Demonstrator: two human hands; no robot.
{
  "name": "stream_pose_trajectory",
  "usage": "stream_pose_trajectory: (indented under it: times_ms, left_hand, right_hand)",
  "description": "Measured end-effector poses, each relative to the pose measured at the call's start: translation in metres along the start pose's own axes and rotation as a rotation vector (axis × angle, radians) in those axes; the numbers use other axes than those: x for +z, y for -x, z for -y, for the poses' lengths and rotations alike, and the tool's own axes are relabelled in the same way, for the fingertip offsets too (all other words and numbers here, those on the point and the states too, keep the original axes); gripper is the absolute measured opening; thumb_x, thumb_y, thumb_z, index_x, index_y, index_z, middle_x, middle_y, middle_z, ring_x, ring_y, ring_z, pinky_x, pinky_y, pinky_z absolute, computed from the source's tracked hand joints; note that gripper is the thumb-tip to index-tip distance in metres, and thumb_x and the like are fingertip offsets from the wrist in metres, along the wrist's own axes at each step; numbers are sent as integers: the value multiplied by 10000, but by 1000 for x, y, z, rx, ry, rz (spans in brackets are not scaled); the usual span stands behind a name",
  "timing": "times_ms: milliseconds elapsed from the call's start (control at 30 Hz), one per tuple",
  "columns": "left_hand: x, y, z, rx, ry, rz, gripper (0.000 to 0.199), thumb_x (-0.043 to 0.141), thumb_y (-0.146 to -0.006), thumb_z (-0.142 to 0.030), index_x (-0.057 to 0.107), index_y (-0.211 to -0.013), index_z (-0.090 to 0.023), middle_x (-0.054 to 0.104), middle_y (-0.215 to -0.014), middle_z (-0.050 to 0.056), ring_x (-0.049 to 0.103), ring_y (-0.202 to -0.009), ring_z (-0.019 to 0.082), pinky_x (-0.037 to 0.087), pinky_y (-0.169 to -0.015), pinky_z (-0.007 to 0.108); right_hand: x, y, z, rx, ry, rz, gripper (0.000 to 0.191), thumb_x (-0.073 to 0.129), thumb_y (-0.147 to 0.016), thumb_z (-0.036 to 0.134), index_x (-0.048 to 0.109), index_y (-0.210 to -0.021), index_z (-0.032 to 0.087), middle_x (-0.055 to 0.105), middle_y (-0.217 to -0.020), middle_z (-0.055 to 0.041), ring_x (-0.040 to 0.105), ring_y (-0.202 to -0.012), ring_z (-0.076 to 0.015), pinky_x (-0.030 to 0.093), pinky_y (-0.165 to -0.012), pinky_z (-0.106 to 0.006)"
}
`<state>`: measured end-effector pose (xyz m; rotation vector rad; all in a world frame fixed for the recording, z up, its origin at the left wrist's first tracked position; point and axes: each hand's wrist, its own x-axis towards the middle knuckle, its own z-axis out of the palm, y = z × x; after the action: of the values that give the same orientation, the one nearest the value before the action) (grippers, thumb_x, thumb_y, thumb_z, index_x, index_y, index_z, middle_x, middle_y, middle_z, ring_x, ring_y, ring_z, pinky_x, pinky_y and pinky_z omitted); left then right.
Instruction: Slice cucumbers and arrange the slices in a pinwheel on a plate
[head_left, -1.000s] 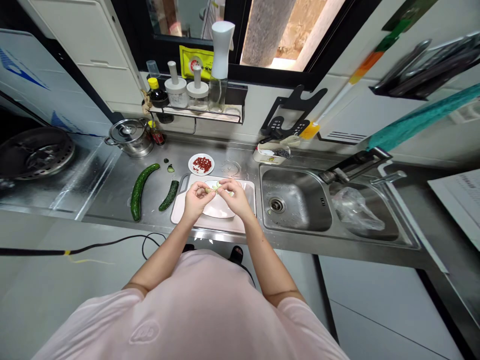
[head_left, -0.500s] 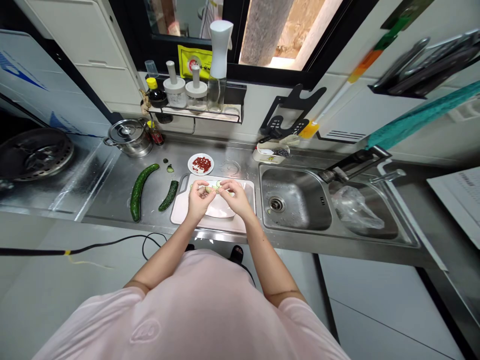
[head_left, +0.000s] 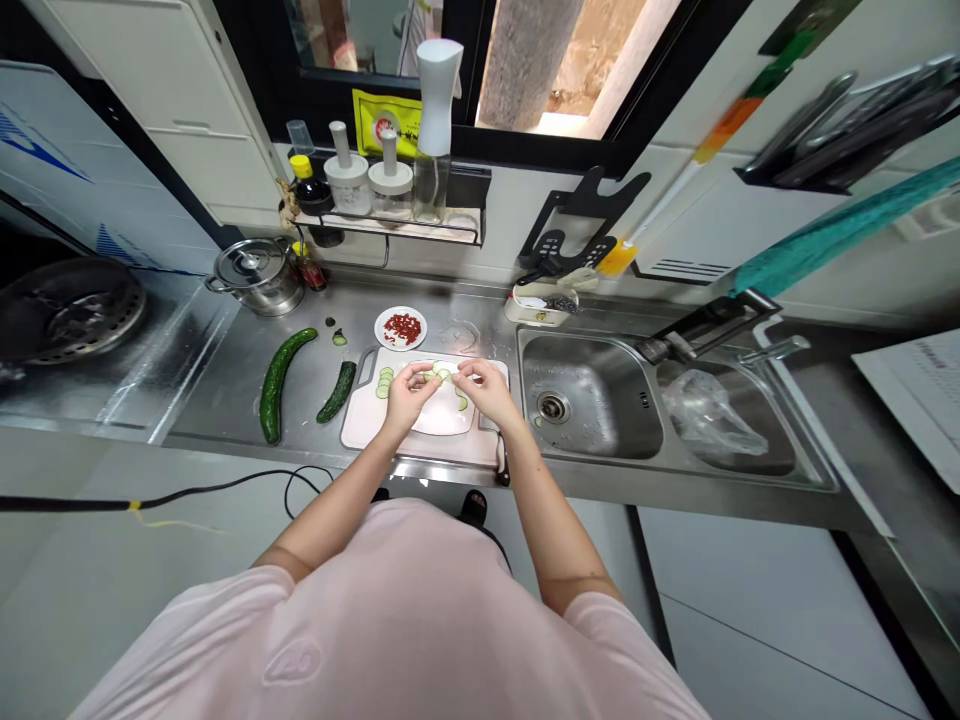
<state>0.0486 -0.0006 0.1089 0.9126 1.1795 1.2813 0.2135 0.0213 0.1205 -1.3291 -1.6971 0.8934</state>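
Observation:
Over a white plate [head_left: 442, 422] on the pink-white cutting board [head_left: 361, 425], my left hand [head_left: 407, 393] pinches pale green cucumber slices [head_left: 429, 376]. Just right of it, my right hand [head_left: 486, 388] has its fingers pressed together above the plate's right side; what they hold, if anything, is too small to tell. Pale slices lie on the plate between and below the hands. A short stack of cucumber slices [head_left: 384, 383] rests on the board's left part. A cut cucumber [head_left: 337, 392] and a whole cucumber [head_left: 278, 385] lie on the counter to the left.
Behind the board stands a small plate of chopped red pieces [head_left: 401, 328]. A knife handle [head_left: 503, 468] sticks out at the board's front right corner. The sink [head_left: 592, 395] is on the right, a lidded pot [head_left: 259, 275] at the back left.
My hands have moved apart, the right one shifting right and the left one slightly right. The slice stack on the board's left and the knife handle have come into view.

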Motion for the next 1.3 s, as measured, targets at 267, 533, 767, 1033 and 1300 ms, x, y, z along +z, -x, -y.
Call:
stream_pose_trajectory:
  times_ms: [267, 533, 767, 1033, 1300]
  left_hand:
    - [4, -19, 43, -47, -136, 10, 216, 752, -580, -208, 652, -768, -171, 624, -754, -2, 522, -646, 78, 412, -676, 202]
    - [7, -31, 73, -70, -472, 27, 141, 720, -620, -246, 673, -746, -202, 605, -678, -4, 525, -645, 127, 373, -668, 225]
    - [17, -36, 87, -91, -758, 80, 101, 695, -672, -282, 670, -741, -213, 629, -706, 29, 540, -691, 169, 355, -687, 253]
    - [25, -39, 88, -124, -1056, 143, 160, 611, -766, -321, 673, -884, -234, 680, -860, 25, 577, -816, 167, 374, -726, 246]
    - [27, -40, 88, -105, -1199, 172, 174, 561, -789, -309, 670, -913, -253, 681, -907, 15, 586, -850, 162, 389, -711, 243]
  right_hand:
    - [-6, -9, -49, 23, 229, 73, 235, 599, -739, 401, 601, -616, 200, 618, -709, -11, 556, -780, -175, 388, -822, -325]
    - [3, -8, -87, 108, 404, 100, 217, 607, -739, 374, 601, -627, 188, 605, -753, -35, 534, -813, -182, 350, -874, -338]
    - [7, -5, -99, 175, 586, 137, 170, 602, -756, 323, 600, -658, 185, 579, -836, -82, 481, -909, -223, 360, -815, -319]
    - [11, -2, -99, 240, 779, 207, 189, 546, -820, 332, 645, -812, 171, 574, -963, -110, 449, -1002, -252, 369, -791, -301]
    - [12, -2, -100, 268, 822, 241, 205, 517, -846, 336, 638, -890, 176, 558, -1014, -104, 428, -1024, -245, 355, -818, -295]
